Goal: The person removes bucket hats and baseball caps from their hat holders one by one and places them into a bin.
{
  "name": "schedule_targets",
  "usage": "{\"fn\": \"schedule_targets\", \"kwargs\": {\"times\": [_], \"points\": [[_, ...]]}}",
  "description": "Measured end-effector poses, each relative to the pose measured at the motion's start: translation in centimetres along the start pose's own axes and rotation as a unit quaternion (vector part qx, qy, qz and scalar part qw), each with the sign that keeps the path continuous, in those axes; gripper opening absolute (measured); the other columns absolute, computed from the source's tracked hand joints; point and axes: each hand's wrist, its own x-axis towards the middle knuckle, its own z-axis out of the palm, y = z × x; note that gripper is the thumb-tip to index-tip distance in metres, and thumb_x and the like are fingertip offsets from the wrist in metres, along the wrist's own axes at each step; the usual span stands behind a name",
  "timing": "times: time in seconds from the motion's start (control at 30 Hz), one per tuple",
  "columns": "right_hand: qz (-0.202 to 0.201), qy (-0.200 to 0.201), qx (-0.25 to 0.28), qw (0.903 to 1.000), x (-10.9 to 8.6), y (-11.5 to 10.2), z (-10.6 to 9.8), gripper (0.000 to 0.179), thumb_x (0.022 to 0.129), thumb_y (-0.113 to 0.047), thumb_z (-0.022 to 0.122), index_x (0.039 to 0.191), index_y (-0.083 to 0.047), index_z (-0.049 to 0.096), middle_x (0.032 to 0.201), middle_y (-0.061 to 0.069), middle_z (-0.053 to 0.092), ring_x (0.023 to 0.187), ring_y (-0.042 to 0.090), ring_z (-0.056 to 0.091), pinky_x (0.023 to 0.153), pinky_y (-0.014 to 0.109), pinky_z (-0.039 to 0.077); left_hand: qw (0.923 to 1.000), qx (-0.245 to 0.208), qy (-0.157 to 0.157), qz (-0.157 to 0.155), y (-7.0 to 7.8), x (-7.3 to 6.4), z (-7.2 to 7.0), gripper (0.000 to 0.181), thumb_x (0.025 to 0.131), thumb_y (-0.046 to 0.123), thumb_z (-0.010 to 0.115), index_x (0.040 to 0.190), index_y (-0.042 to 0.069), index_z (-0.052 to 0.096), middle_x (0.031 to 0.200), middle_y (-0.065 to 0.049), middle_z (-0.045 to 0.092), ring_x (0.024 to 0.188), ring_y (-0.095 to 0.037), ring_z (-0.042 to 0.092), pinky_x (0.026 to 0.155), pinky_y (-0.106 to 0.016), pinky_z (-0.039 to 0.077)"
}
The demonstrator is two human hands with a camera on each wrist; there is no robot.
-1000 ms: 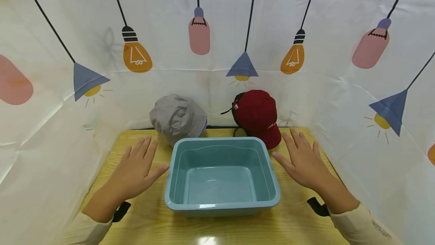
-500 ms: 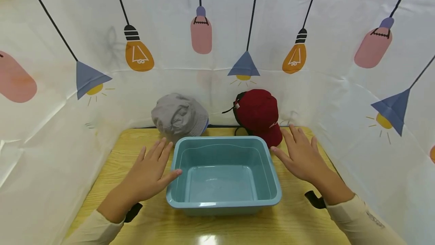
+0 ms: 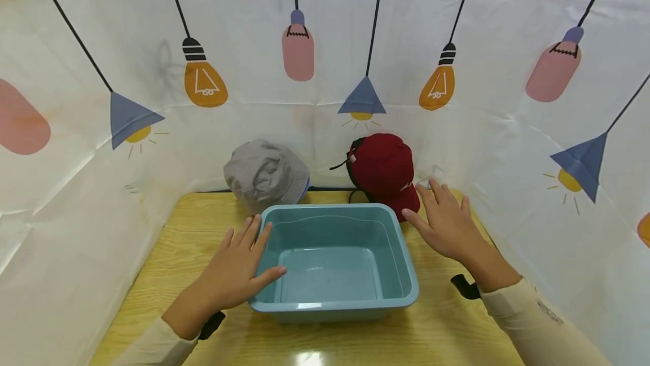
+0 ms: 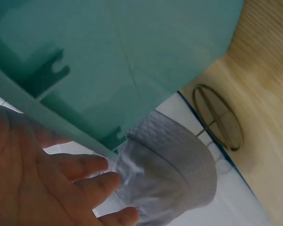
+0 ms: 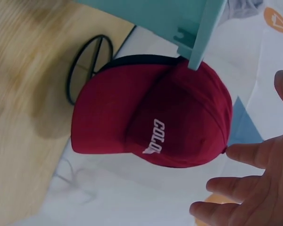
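Observation:
A blue-green plastic basin (image 3: pixel 330 305) stands on the wooden table, and no objects show inside it. My left hand (image 3: pixel 231 276) hovers at the basin's left rim, fingers spread, thumb reaching over the edge; whether it touches the rim I cannot tell. To the right of the basin my right hand (image 3: pixel 449 228) is held in the air with straight fingers, holding nothing. Behind the basin are a grey bucket hat (image 3: pixel 264 174) at left and a dark red baseball cap (image 3: pixel 383 166) at right. White lettering shows on the cap (image 5: pixel 155 117) in the right wrist view.
Wire stands with ring bases (image 4: pixel 218 117) show below the hats. The yellowish wooden table (image 3: pixel 183 230) is enclosed at the back and sides by a white sheet (image 3: pixel 325 129) printed with lamps and bulbs.
My left hand has moved right and slightly nearer me, from beside the basin to over its left rim. My right hand has shifted slightly left and up. Basin and hats stay put.

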Motion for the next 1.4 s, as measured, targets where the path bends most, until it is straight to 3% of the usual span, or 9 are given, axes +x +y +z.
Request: {"fn": "schedule_targets", "kwargs": {"times": [0.2, 0.6, 0.83, 1.07, 1.4], "points": [[0.002, 0.007, -0.009, 0.9999, 1.1, 0.4, 0.1, 0.085, 0.103, -0.067, 0.039, 0.163, -0.007, 0.029, 0.168, 0.028, 0.020, 0.150, 0.059, 0.019, 0.108, 0.088, 0.005, 0.9999, -0.007, 0.000, -0.009, 0.1, -0.1, 0.4, 0.101, 0.096, 0.080, 0.041, 0.165, 0.007, 0.027, 0.172, -0.022, 0.012, 0.159, -0.041, 0.013, 0.122, -0.070, 0.016], [-0.001, 0.022, -0.011, 0.9997, 3.9, -0.4, -1.1, 0.087, 0.102, -0.069, 0.039, 0.162, -0.007, 0.030, 0.168, 0.026, 0.022, 0.153, 0.048, 0.021, 0.110, 0.087, 0.007, 0.9998, -0.016, 0.007, -0.011, 0.2, -0.3, 0.5, 0.100, 0.097, 0.078, 0.041, 0.165, 0.006, 0.025, 0.174, -0.015, 0.014, 0.160, -0.035, 0.017, 0.121, -0.071, 0.018], [-0.001, 0.030, -0.006, 0.9995, 5.9, -0.6, -0.8, 0.088, 0.101, -0.069, 0.039, 0.162, -0.006, 0.030, 0.168, 0.027, 0.021, 0.151, 0.053, 0.024, 0.111, 0.086, 0.005, 0.9998, -0.019, 0.001, -0.005, 0.3, -0.2, 0.6, 0.101, 0.098, 0.075, 0.045, 0.165, 0.003, 0.022, 0.174, -0.013, 0.011, 0.160, -0.031, 0.018, 0.122, -0.069, 0.018], [0.010, 0.031, -0.003, 0.9995, 7.5, -0.4, -0.7, 0.088, 0.101, -0.068, 0.041, 0.163, -0.006, 0.028, 0.168, 0.027, 0.020, 0.151, 0.052, 0.024, 0.112, 0.085, 0.003, 0.9987, -0.043, -0.025, 0.006, 0.0, -0.3, 0.4, 0.112, 0.091, 0.081, 0.051, 0.165, 0.004, 0.019, 0.175, -0.013, 0.003, 0.161, -0.033, 0.011, 0.123, -0.069, 0.013], [0.017, 0.038, -0.012, 0.9990, 9.7, -0.5, -0.7, 0.084, 0.102, -0.061, 0.046, 0.164, -0.009, 0.026, 0.169, 0.026, 0.020, 0.152, 0.050, 0.024, 0.114, 0.084, 0.004, 0.9989, -0.044, -0.011, 0.007, -0.2, -1.3, -0.1, 0.124, 0.081, 0.089, 0.055, 0.166, 0.007, 0.019, 0.175, -0.013, 0.005, 0.162, -0.033, 0.007, 0.123, -0.069, 0.015]]}}
